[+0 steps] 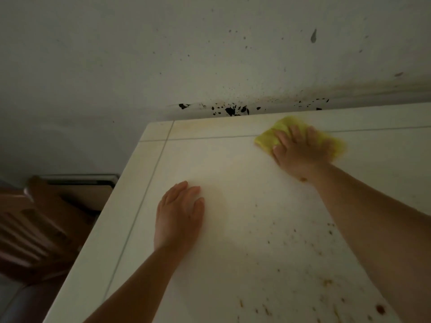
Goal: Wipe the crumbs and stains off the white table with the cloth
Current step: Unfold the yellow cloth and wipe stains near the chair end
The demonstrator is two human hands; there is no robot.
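The white table (210, 164) fills the lower right of the head view. Near its far edge my right hand (300, 152) presses flat on a yellow cloth (268, 139), which sticks out to both sides of the hand. Towards the table's left side my left hand (179, 213) lies flat on the bare top, fingers together, holding nothing. Brown crumbs and specks (300, 243) are scattered over the near right part of the table, between my forearms. A dark red-brown stain (380, 309) sits near the bottom right. A yellowish smear (210, 128) runs along the far edge.
A pale wall (210, 54) rises directly behind the table, speckled with dark splatter (231, 110) just above the far edge. A brown wooden chair (35, 224) stands to the left of the table, below its left edge.
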